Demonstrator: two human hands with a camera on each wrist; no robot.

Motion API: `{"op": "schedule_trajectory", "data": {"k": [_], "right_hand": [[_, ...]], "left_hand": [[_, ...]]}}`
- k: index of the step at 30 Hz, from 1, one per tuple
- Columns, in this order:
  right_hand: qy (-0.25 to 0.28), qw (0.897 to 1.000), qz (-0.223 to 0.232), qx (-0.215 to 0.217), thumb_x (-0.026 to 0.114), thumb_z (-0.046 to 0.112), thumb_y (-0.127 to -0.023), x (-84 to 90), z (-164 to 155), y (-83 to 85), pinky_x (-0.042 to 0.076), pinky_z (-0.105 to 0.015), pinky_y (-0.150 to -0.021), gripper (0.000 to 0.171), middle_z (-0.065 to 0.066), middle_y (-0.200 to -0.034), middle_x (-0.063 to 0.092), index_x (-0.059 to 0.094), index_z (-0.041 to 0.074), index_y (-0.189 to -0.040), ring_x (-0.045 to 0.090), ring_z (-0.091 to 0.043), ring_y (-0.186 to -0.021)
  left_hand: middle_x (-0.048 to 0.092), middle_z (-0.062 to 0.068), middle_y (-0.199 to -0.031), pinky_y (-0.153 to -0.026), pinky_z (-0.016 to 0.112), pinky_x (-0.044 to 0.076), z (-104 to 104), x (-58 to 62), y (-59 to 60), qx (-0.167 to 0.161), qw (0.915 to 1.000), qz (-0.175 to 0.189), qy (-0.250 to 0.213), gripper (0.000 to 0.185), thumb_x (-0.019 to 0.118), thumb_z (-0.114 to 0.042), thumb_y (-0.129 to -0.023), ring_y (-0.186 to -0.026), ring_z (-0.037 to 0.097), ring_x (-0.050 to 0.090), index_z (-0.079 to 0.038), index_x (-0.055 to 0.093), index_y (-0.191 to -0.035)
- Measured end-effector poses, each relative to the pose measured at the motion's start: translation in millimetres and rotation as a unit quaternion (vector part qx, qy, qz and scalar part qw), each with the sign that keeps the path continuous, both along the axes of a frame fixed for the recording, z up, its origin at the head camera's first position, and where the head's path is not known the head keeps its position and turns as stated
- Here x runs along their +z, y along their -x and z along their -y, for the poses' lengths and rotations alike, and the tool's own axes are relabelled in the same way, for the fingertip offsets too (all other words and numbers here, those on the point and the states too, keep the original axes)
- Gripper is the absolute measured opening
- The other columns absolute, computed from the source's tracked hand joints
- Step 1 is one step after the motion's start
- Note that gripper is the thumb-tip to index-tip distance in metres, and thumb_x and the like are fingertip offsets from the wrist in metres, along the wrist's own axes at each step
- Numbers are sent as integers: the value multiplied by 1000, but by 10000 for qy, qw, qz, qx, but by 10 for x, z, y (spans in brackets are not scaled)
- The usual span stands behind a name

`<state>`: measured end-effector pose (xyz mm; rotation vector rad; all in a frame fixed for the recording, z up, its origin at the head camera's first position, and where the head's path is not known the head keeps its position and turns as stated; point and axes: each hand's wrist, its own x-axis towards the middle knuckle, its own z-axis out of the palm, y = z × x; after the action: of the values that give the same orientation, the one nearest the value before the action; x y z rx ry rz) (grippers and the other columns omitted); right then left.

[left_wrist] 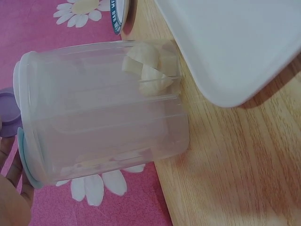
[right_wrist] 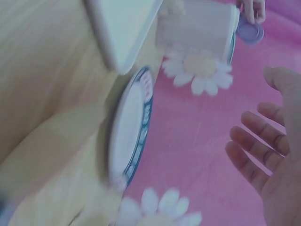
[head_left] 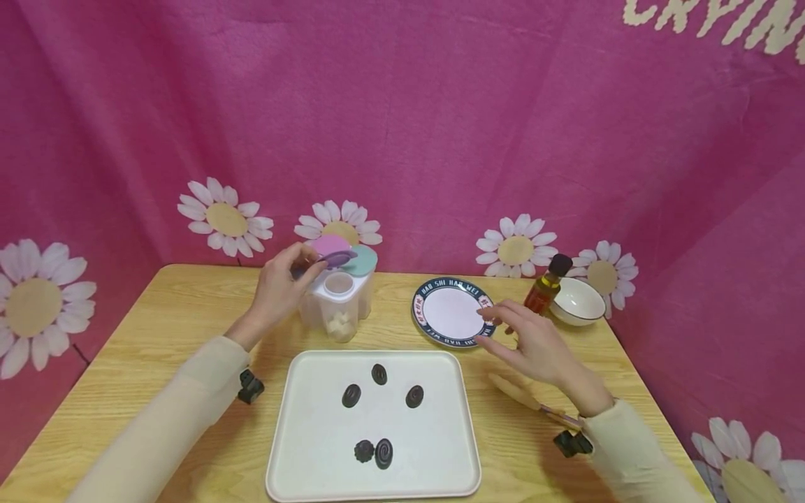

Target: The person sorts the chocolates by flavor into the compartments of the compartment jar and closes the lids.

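Observation:
My left hand (head_left: 279,285) pinches a small purple lid (head_left: 337,260) above a clear storage container (head_left: 366,302) with several compartments. Under that lid, the round opening at the front is uncovered. Pale cream chunks (left_wrist: 149,77) lie at the bottom of one compartment. A pink lid (head_left: 330,244) and a mint-green lid (head_left: 363,260) sit over other parts of the container's top. Fingers spread and holding nothing, my right hand (head_left: 536,344) hovers near the right edge of a round plate (head_left: 449,314) with a dark blue lettered rim.
In front, a white tray (head_left: 314,482) bears several dark, patterned, chocolate-like pieces (head_left: 383,453). A black-capped bottle (head_left: 544,290) stands beside a white bowl (head_left: 577,302) at the back right. Under my right forearm lies a pale, flat-bladed utensil (head_left: 516,391). A pink flowered cloth (head_left: 402,140) hangs behind the table.

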<state>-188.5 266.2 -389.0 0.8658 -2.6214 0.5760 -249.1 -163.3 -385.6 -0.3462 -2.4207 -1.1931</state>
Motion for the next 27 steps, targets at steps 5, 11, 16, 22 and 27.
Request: {"op": "schedule_trajectory", "data": {"k": [5,11,16,22,27], "right_hand": [[413,9970,-98,641,82,23,-92,79,373,188,61,-32,-76,34,0,-108,73,73,14,-123,70,-15,-94],[779,9908,-154,1096,79,21,-93,188,789,408,63,-38,-81,30,-3,-109,75,74,10,-121,72,-18,-96],[1127,9837,49,1403,78,17,-95,240,1088,615,64,-39,-88,29,-7,-114,75,73,8,-122,74,-24,-104],[1558,9732,368,1653,77,13,-96,311,1421,841,64,-40,-92,29,-15,-116,74,72,1,-122,75,-32,-107],[1671,9687,447,1780,76,10,-96,359,1658,983,64,-39,-92,30,-19,-115,74,71,-3,-123,75,-33,-104]], "left_hand": [[74,16,-108,-91,41,57,5,-17,6,-20,10000,-7,-20,17,73,-14,-100,-99,30,68,-4,66,-112],[73,16,-107,-89,39,57,12,-21,11,-21,10000,-70,-22,17,74,-13,-99,-97,29,68,-4,66,-111],[73,16,-106,-87,33,55,11,-25,14,-20,9999,-124,-4,17,74,-14,-99,-96,28,67,-4,66,-111],[73,16,-105,-86,27,53,12,-36,13,-8,9998,-205,13,17,75,-13,-99,-95,28,67,-4,67,-110],[73,16,-105,-85,22,50,9,-38,8,1,9997,-226,2,17,75,-13,-98,-96,28,67,-4,67,-109]]}}
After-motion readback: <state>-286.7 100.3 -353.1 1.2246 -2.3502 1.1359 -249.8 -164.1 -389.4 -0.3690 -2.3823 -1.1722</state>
